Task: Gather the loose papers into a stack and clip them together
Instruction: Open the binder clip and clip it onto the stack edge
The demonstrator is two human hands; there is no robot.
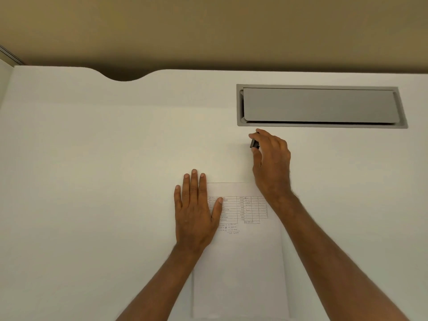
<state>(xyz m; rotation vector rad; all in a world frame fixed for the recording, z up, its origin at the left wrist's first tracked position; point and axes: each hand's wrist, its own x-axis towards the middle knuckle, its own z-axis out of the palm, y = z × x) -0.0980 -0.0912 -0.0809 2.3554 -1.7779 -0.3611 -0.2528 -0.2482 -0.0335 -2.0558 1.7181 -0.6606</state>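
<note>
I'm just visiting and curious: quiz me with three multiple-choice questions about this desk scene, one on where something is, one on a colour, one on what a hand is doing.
1. Where is the grey cable hatch?
A. Beyond the right hand, at the desk's far right
B. Under the papers
C. At the near left corner

2. What colour is the binder clip?
A. Red
B. Black
C. Yellow

3. What is the left hand doing?
A. Lifting a sheet
B. Hanging off the desk
C. Lying flat on the paper stack

Answers:
1 A, the hatch sits just past the right hand.
2 B, the clip pinched in the right fingers looks black.
3 C, the palm and spread fingers rest on the stack's left edge.
</note>
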